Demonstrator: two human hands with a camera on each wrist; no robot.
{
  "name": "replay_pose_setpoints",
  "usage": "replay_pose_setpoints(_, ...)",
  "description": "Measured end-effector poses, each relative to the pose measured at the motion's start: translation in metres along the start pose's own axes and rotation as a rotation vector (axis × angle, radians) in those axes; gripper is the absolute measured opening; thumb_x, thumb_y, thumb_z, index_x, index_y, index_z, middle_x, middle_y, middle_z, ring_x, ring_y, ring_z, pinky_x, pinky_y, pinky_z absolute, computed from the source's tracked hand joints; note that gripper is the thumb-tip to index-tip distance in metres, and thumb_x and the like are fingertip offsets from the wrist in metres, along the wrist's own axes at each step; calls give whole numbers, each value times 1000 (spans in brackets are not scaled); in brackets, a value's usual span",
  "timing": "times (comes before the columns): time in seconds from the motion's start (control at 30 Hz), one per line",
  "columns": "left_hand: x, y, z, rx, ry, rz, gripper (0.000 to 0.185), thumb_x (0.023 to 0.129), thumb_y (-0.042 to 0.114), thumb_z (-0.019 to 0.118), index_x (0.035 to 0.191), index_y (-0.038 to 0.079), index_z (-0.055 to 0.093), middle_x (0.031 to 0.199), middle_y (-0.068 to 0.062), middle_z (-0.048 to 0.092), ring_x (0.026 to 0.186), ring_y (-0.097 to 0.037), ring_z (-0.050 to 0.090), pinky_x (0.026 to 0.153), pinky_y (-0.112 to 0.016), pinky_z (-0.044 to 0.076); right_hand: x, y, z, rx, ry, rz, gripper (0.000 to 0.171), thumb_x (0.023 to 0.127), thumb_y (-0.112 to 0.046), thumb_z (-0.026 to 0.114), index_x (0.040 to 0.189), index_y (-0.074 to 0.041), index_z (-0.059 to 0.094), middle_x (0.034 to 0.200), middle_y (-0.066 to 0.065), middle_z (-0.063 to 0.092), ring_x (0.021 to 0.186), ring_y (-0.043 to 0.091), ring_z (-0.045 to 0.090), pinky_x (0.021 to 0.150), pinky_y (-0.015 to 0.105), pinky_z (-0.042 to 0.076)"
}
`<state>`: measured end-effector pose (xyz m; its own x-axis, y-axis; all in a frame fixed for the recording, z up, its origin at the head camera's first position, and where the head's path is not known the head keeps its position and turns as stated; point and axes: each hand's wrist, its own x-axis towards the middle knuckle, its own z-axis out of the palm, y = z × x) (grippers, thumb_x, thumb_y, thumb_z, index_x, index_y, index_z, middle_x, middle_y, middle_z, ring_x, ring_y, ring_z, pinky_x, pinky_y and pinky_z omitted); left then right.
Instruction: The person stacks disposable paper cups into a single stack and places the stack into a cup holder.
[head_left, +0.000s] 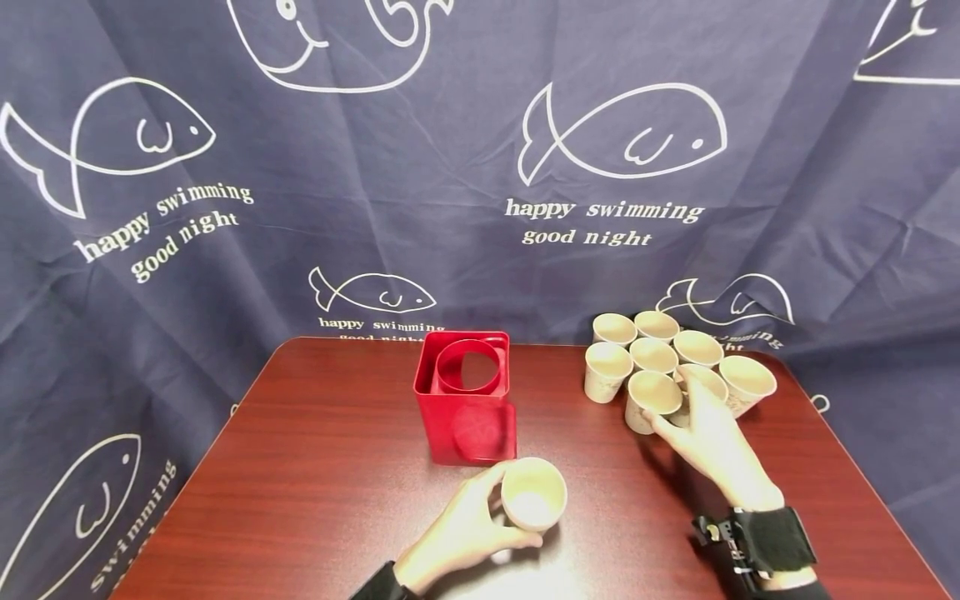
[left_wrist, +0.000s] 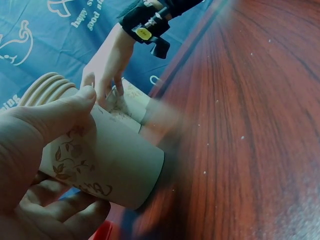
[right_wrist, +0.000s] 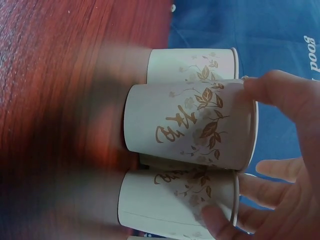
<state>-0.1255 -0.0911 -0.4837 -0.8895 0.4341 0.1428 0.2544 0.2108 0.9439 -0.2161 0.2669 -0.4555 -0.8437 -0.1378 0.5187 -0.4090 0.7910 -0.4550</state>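
My left hand (head_left: pixel 504 510) grips a beige paper cup (head_left: pixel 533 493) tilted just above the dark wooden table (head_left: pixel 300 467), in front of a red box (head_left: pixel 465 400). In the left wrist view thumb and fingers (left_wrist: pixel 65 210) wrap round this leaf-printed cup (left_wrist: pixel 105 165), and several stacked rims (left_wrist: pixel 45 87) show at its mouth end. My right hand (head_left: pixel 686 414) reaches into a cluster of several paper cups (head_left: pixel 655 356) at the back right. Its thumb (right_wrist: pixel 272 87) touches the rim of one cup (right_wrist: pixel 190 125) and a fingertip (right_wrist: pixel 215 222) touches the cup below (right_wrist: pixel 170 200). The fingers are spread.
The red box has a round hole in its top and a round mark on its front face. A dark blue fish-print curtain (head_left: pixel 480 167) hangs behind and around the table. Bare wood lies to the left of the box. A black strap (head_left: pixel 765 542) sits on my right wrist.
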Motion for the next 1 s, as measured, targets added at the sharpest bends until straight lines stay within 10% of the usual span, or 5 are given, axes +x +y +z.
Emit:
replay_pose_setpoints(0.43, 1, -1, 1, -10, 1, -2, 75, 75, 24, 94, 140, 29, 57, 129, 8, 68, 117, -15, 65, 108, -25, 49, -2, 4, 0, 4, 61, -135, 66, 70, -5, 87, 125, 9, 54, 119, 26, 59, 114, 43, 51, 103, 18, 31)
replay_pose_setpoints(0.7, 0, -1, 0, -17, -1, -10, 75, 75, 26, 94, 140, 29, 57, 129, 8, 68, 117, -14, 65, 108, -25, 49, 3, 6, -6, -70, 131, -227, 55, 64, -5, 84, 114, 6, 63, 111, 23, 63, 107, 44, 57, 96, 51, 38)
replay_pose_setpoints(1.0, 0, -1, 0, 24, 2, 28, 73, 77, 29, 93, 141, 24, 56, 130, 5, 68, 116, -12, 65, 106, -26, 51, 1, 5, -13, -209, 127, -3, 71, 63, -29, 88, 124, -3, 61, 131, 30, 54, 121, 58, 42, 76, 80, 36)
